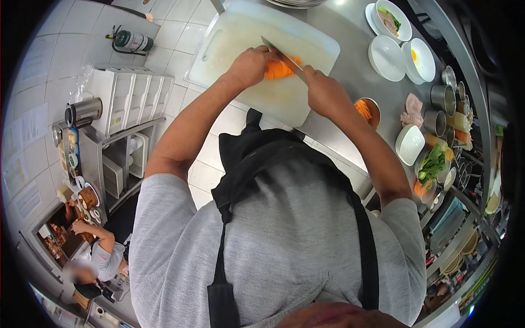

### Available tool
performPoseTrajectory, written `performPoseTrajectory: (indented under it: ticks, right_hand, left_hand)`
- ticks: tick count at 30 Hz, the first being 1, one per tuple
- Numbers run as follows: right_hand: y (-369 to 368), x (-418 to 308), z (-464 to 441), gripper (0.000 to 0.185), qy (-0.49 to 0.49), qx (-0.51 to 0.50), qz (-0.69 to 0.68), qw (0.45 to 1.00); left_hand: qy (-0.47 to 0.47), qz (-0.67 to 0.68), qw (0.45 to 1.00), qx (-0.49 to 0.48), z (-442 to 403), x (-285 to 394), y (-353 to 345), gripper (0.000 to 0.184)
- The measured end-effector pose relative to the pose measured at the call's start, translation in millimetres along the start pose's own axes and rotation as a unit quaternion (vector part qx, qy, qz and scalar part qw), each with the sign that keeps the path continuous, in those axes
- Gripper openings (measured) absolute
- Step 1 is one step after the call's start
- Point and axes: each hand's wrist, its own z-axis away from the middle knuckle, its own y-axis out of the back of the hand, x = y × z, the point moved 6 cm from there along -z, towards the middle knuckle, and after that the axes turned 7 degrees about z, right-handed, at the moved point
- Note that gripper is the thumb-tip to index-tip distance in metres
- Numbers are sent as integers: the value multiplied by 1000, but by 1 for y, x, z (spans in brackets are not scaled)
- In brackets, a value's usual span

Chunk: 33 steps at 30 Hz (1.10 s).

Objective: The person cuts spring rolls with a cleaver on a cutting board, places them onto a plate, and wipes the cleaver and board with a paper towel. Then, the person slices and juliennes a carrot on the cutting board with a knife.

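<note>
On a white cutting board (229, 44) lies a pile of orange slices (280, 69). My left hand (252, 66) rests at the pile's left side, its fingers bent and pressed down near the blade. A knife (283, 54) crosses over the orange pieces, its tip pointing to the upper left. Its handle is in my right hand (324, 92), whose fingers are wrapped round it. Right of that hand, a round metal bowl (374, 111) holds more orange pieces (362, 110).
White bowls (387, 58) and a bowl with an egg (419, 60) stand at the upper right. Beside them are a pink cloth (412, 110), stacked white dishes (409, 145), metal pots (435, 122) and leafy greens (432, 164). Another person (104, 257) is at the lower left.
</note>
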Motion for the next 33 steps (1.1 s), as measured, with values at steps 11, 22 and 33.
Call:
performPoseTrajectory:
  ticks: [11, 22, 33]
  right_hand:
    - [-5, -1, 4, 28, -19, 24, -19, 999]
    - [5, -13, 10, 30, -20, 30, -7, 999]
    - [-4, -16, 2, 29, -22, 58, -25, 998]
  left_hand:
    - [18, 4, 1000, 4, 5, -3, 1, 42]
    - [28, 20, 999, 2, 4, -1, 3, 37]
    - [13, 21, 999, 27, 8, 1, 6, 38]
